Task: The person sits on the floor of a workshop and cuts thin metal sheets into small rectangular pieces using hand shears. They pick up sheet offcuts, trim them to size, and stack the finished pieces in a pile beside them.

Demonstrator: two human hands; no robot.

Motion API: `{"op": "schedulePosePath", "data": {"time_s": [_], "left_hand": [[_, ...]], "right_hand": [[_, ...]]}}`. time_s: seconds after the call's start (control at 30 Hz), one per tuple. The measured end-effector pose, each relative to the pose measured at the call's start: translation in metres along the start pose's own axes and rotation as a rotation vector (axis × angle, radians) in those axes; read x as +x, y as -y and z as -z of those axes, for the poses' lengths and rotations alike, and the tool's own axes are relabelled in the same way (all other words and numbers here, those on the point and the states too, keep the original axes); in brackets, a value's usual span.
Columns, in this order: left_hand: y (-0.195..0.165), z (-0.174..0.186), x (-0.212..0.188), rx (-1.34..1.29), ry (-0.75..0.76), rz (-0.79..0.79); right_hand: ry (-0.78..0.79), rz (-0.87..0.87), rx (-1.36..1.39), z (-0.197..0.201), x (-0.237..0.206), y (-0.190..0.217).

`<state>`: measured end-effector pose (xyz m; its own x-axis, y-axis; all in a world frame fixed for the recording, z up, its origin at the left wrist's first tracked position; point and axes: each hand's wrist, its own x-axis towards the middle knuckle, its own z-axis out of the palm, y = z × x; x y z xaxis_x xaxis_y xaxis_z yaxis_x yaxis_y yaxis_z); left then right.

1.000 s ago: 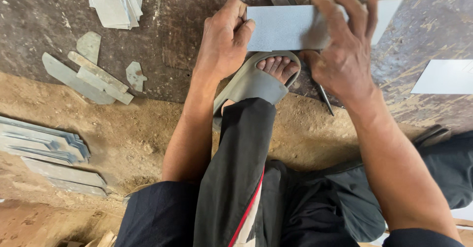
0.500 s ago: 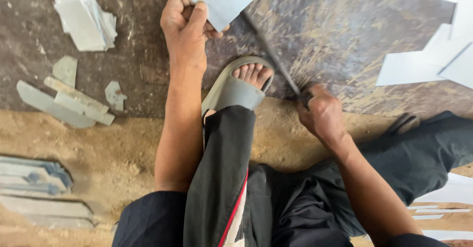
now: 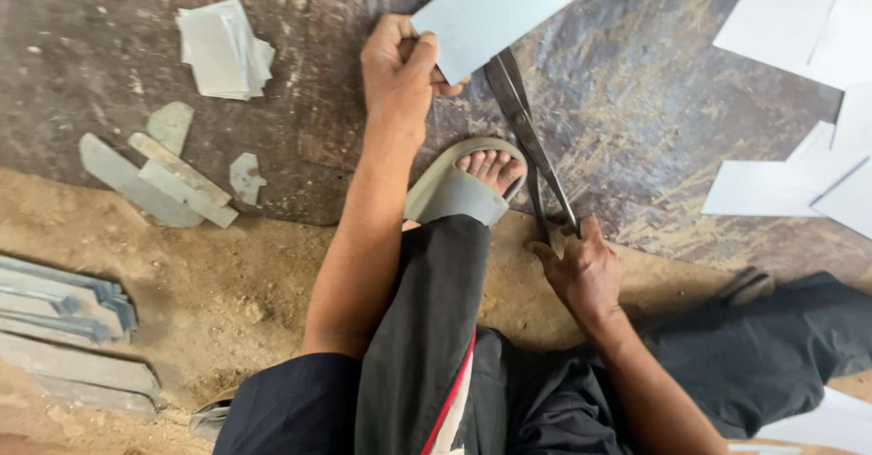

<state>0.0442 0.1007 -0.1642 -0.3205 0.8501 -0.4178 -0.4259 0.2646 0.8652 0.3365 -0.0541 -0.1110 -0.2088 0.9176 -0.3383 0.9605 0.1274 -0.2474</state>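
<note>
Now the right hand (image 3: pixel 586 273) is lifting the big scissors (image 3: pixel 527 137) up to the grey sheet (image 3: pixel 495 5). Left hand (image 3: pixel 400 74) fingers are pinching the sheet beside the blades; holding it steady is helping a straight cut.

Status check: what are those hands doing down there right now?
Left hand grips grey sheet. Right hand on shears, blades at sheet's edge. Sandalled foot alongside.

Just beside our left fingers (image 3: pixel 427 55) we see a smooth, matt grey sheet (image 3: pixel 509 1), seemingly thin metal. The shears (image 3: pixel 527 137) at our right fingers (image 3: pixel 554 255) are dull dark metal. Beneath both, the floor (image 3: pixel 654 119) looks scuffed, rough and stained.
</note>
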Motion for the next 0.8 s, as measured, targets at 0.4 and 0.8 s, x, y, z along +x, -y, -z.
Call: {"op": "schedulePosePath", "data": {"time_s": [0.4, 0.8], "left_hand": [[-0.006, -0.001, 0.001, 0.000, 0.002, 0.019], [-0.005, -0.002, -0.001, 0.004, 0.046, 0.001]], "right_hand": [[0.563, -0.401, 1.026, -0.002, 0.001, -0.064], [0.818, -0.334, 0.412, -0.003, -0.007, -0.042]]}}
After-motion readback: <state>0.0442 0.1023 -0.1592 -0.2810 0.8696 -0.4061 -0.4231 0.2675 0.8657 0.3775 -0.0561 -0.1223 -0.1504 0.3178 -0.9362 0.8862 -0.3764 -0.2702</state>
